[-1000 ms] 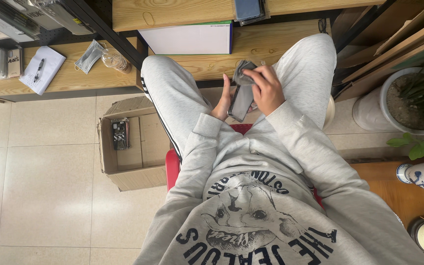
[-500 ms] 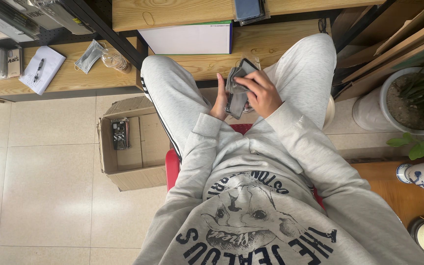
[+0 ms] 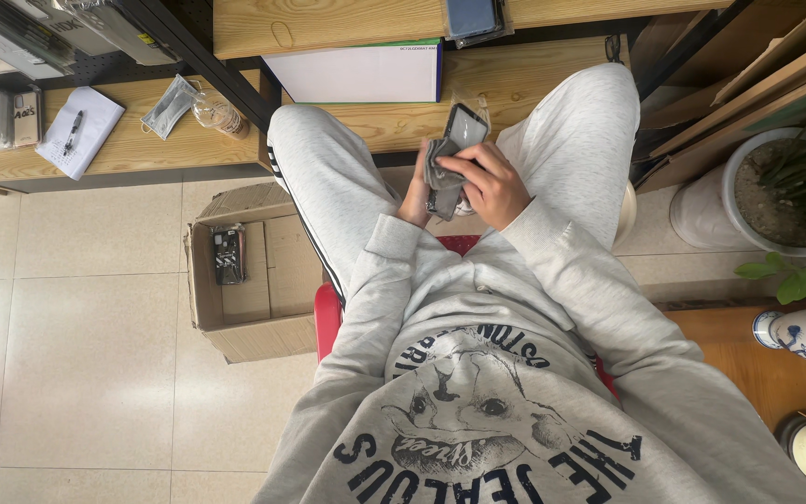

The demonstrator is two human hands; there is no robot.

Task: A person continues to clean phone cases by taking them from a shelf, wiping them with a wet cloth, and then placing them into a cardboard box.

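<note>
Left hand (image 3: 414, 191): cupped under a grey cloth (image 3: 441, 179), mostly hidden behind it.
Right hand (image 3: 489, 182): closed round a dark phone (image 3: 465, 128), over the lap between the knees.
Nearby: open cardboard box (image 3: 244, 280) on the floor by the left leg; white box (image 3: 356, 73) on the wooden shelf (image 3: 515, 79) ahead.
Farther off: notepad with pen (image 3: 79, 131), face mask (image 3: 168, 105), potted plant (image 3: 776, 191).

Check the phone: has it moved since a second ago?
Yes. The phone has tipped up and shifted toward the white box on the shelf; earlier it sat lower between the thighs. The right hand and left hand hold it with a grey cloth.
</note>
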